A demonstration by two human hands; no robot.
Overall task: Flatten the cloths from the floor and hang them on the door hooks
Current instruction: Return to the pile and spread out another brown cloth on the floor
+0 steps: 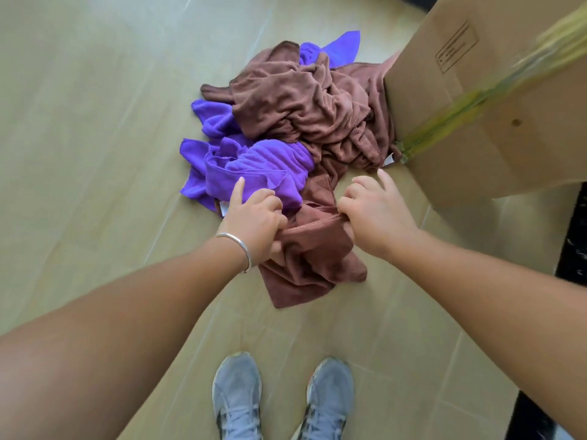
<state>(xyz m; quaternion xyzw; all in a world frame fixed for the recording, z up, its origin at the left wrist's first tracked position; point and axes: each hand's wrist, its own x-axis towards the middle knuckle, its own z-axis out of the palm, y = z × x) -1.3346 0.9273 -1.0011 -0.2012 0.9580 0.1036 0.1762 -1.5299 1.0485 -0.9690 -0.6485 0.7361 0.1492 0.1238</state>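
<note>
Brown cloth (313, 258) lies bunched on the floor (95, 122) at the near edge of the pile (295, 122), just ahead of the person's grey shoes (236, 395). Both hands grip its top edge: the left hand (254, 223), with a silver bangle (238, 249) on the wrist, has its fingers (270, 204) curled tight on the fabric, forefinger pointing out; the right hand (374, 214) likewise pinches the edge, one finger extended. Behind, more brown and purple cloths (254, 166) sit heaped together, touching a cardboard box (476, 106) on the right.
</note>
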